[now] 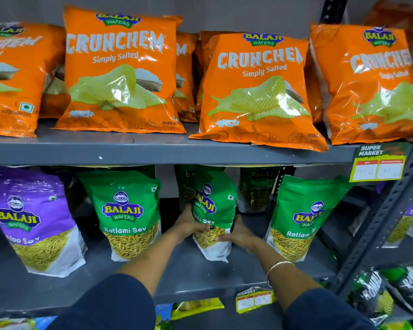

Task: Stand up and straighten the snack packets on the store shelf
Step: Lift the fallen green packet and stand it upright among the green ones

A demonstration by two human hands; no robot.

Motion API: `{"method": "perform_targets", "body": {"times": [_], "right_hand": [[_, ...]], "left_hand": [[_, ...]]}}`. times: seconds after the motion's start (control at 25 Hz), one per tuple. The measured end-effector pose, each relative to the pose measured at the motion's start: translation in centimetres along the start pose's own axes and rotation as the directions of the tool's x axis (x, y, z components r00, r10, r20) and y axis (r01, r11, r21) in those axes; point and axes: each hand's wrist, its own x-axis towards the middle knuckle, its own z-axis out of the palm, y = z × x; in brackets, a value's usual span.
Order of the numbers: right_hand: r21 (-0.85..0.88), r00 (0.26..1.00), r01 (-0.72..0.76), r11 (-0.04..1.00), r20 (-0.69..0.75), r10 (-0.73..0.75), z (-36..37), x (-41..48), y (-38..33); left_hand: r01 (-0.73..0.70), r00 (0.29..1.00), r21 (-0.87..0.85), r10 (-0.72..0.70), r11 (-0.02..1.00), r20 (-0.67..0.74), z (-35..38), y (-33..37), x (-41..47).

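Bare grey lower shelf (191, 270) in front of and between the standing packets gives open reach. Gaps each side of the held green Ratlami Sev packet (214, 210): left neighbour (126, 210) near, right neighbour (301, 217) just beside. Upper shelf edge (167, 152) overhangs, limiting headroom; more green packets (258, 189) block the back.
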Motion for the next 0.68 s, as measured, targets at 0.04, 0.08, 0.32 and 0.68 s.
{"method": "perform_targets", "body": {"times": [0.04,0.08,0.32,0.68], "right_hand": [[0.029,1.0,0.001,1.0,0.012,-0.001,-0.4,-0.3,-0.2],[0.046,1.0,0.017,0.999,0.017,-0.018,-0.9,0.1,0.1],[-0.004,0.984,0.096,0.995,-0.147,-0.096,-2.7,0.9,0.2],[-0.09,0.985,0.037,0.995,-0.162,-0.051,-3.6,1.0,0.8]], "left_hand": [[0.013,0.999,0.014,-0.013,1.0,0.047,-0.5,0.2,-0.1],[0.032,0.994,0.037,-0.036,0.999,0.105,-1.0,0.3,-0.1],[0.005,0.999,0.087,-0.01,0.996,0.051,-1.2,-0.4,1.0],[-0.008,0.999,0.025,0.01,1.0,-0.049,2.3,-1.4,1.7]]}}
